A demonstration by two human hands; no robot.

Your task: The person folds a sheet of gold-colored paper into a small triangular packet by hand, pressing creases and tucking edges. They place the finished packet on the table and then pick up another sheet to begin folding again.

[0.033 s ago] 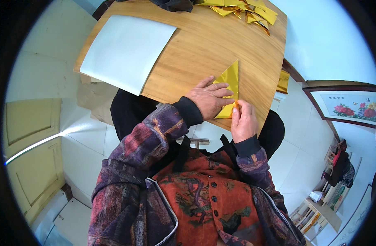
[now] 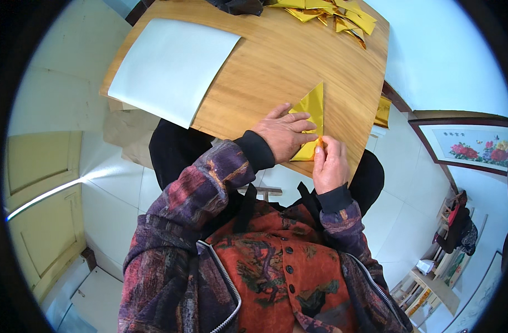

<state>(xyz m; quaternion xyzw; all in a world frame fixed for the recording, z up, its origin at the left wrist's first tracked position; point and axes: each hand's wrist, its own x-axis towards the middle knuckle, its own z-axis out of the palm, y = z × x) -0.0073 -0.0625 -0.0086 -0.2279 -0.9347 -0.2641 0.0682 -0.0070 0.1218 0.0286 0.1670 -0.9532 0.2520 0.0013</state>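
Note:
A sheet of gold foil paper (image 2: pixel 315 109), folded to a tall triangle, lies at the near edge of the wooden table. Across its middle my left hand (image 2: pixel 282 133) rests flat with its fingers spread, covering part of it. My right hand (image 2: pixel 330 164) pinches the paper's right edge low down, thumb against forefinger. An orange glint shows at that pinch, and the exact fold under the fingers is hidden.
Several folded gold foil pieces (image 2: pixel 351 15) are heaped at the table's far right, beside a black crumpled thing (image 2: pixel 235 5). A large pale sheet (image 2: pixel 173 69) covers the table's left side. More gold foil (image 2: pixel 382 112) shows below the right edge, near a framed flower picture (image 2: pixel 470 144).

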